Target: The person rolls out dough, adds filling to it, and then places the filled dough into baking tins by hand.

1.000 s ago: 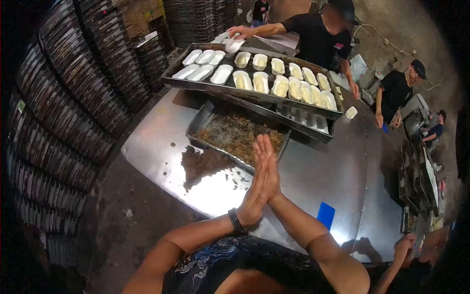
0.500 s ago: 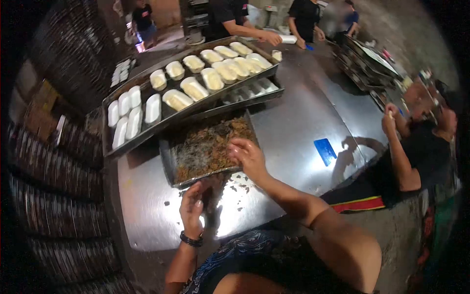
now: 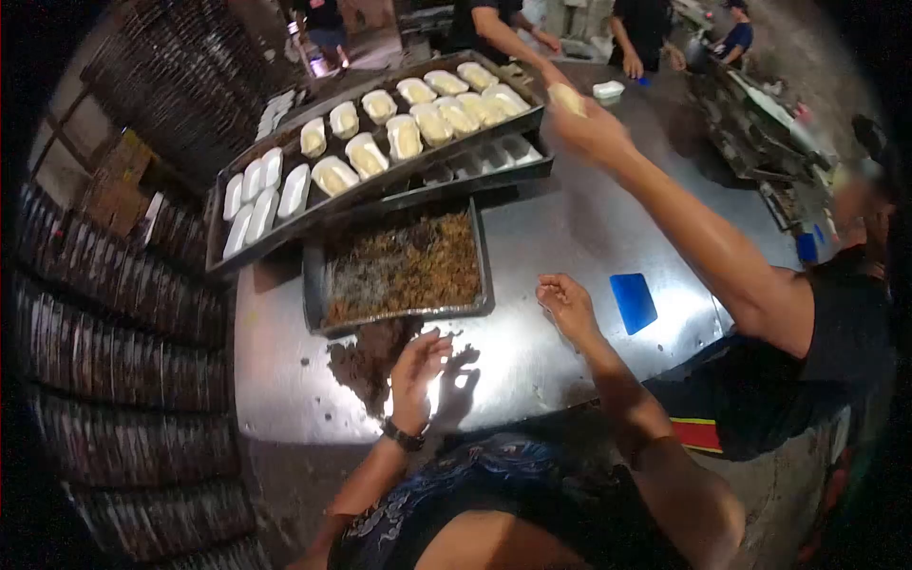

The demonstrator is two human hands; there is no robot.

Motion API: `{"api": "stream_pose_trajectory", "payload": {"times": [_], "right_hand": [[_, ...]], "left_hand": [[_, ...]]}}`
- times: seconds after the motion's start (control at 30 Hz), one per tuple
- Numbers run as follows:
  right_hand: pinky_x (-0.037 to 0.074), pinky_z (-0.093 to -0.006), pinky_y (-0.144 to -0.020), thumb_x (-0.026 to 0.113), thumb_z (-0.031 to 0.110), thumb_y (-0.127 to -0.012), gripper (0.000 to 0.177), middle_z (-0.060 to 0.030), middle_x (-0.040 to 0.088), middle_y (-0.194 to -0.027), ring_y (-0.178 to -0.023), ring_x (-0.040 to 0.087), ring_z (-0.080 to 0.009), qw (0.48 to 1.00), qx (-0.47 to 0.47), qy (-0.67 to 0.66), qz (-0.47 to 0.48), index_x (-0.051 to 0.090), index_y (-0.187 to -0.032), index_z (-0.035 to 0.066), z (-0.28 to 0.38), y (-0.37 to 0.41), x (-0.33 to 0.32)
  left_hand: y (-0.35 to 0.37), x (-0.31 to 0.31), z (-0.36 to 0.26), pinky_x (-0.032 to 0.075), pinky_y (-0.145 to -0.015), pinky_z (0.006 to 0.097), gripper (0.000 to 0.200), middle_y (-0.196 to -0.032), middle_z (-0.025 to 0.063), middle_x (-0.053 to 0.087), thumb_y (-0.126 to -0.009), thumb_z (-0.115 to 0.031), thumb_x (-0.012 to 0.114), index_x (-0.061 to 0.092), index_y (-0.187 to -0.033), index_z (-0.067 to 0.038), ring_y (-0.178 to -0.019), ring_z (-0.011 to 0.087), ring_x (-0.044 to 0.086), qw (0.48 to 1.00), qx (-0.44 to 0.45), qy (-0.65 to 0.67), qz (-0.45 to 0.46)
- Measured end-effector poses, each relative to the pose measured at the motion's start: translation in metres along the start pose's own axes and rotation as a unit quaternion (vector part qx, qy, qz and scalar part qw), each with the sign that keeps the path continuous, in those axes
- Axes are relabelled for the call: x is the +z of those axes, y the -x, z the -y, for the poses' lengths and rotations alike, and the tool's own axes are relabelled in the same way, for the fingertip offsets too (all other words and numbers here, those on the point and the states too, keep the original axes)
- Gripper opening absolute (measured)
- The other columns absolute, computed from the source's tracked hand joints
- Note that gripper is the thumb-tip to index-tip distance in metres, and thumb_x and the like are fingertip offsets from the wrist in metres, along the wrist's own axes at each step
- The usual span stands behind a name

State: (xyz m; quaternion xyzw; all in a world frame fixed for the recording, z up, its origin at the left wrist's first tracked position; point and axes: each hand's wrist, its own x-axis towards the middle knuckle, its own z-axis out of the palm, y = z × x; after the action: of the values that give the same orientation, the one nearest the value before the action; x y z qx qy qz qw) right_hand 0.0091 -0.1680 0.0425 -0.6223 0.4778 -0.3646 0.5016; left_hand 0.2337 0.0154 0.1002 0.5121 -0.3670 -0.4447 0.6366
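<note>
My left hand point(image 3: 418, 375), with a dark band at its wrist, hovers over the table just below the near edge of a metal tray of brown crumbs point(image 3: 487, 302). Its fingers are loosely bent and hold nothing. Beneath it, a dark brown crumbly patch point(image 3: 366, 366) lies on the table. To the right of the crumb tray is my right hand point(image 3: 568, 309), empty, fingers slightly curled and apart. A blue flat scraper point(image 3: 634, 303) lies close to its right.
A large tray point(image 3: 285, 245) of white oval containers, many with pale filling, sits tilted on another tray. A co-worker's arm point(image 3: 674, 204) reaches across from the right, holding a pale piece point(image 3: 567, 98). Stacked trays point(image 3: 741, 142) stand at the right; more people are behind.
My right hand has moved right, away from the crumb tray. My left hand has shifted right. The co-worker's arm on the right has stretched toward the container tray with a pale piece.
</note>
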Motion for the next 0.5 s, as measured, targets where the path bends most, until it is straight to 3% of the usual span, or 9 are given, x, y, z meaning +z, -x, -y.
{"api": "stream_pose_trajectory", "payload": {"times": [0.1, 0.23, 0.37, 0.5], "right_hand": [[0.050, -0.0309, -0.076, 0.063, 0.026, -0.089, 0.035, -0.0111, 0.065, -0.092, -0.083, 0.062, -0.0174, 0.997, 0.033, 0.030, 0.062, 0.059, -0.112, 0.000, -0.005, 0.016, -0.005], [0.050, -0.0294, -0.076, 0.063, 0.024, -0.090, 0.034, -0.0099, 0.065, -0.091, -0.082, 0.061, -0.0158, 0.984, 0.043, 0.015, 0.174, 0.060, -0.113, 0.000, -0.027, 0.047, 0.010], [0.049, -0.0255, -0.074, 0.063, 0.020, -0.089, 0.032, -0.0075, 0.064, -0.091, -0.082, 0.060, -0.0129, 0.970, 0.045, -0.027, 0.237, 0.059, -0.113, -0.001, -0.004, 0.057, 0.034], [0.049, -0.0247, -0.069, 0.064, 0.017, -0.089, 0.035, -0.0051, 0.061, -0.089, -0.077, 0.058, -0.0112, 0.957, 0.083, -0.051, 0.272, 0.056, -0.118, 0.000, 0.023, 0.053, 0.064]], "left_hand": [[0.010, 0.022, 0.009, 0.048, -0.085, 0.0334, 0.041, -0.115, 0.0140, 0.061, -0.091, -0.020, 0.059, 0.051, -0.126, -0.001, -0.106, 0.0228, 0.060, 0.999, 0.005, -0.030, -0.013], [0.027, 0.022, -0.006, 0.048, -0.087, 0.0325, 0.036, -0.113, 0.0125, 0.062, -0.090, -0.017, 0.059, 0.054, -0.122, -0.001, -0.105, 0.0209, 0.059, 0.993, 0.001, -0.047, -0.104], [0.042, -0.010, 0.006, 0.045, -0.091, 0.0328, 0.032, -0.112, 0.0094, 0.062, -0.090, -0.013, 0.060, 0.057, -0.118, 0.000, -0.106, 0.0188, 0.058, 0.972, 0.020, -0.057, -0.225], [0.052, -0.056, 0.009, 0.050, -0.083, 0.0301, 0.033, -0.114, 0.0105, 0.059, -0.089, -0.011, 0.059, 0.056, -0.120, -0.001, -0.103, 0.0172, 0.057, 0.955, 0.055, -0.141, -0.255]]}}
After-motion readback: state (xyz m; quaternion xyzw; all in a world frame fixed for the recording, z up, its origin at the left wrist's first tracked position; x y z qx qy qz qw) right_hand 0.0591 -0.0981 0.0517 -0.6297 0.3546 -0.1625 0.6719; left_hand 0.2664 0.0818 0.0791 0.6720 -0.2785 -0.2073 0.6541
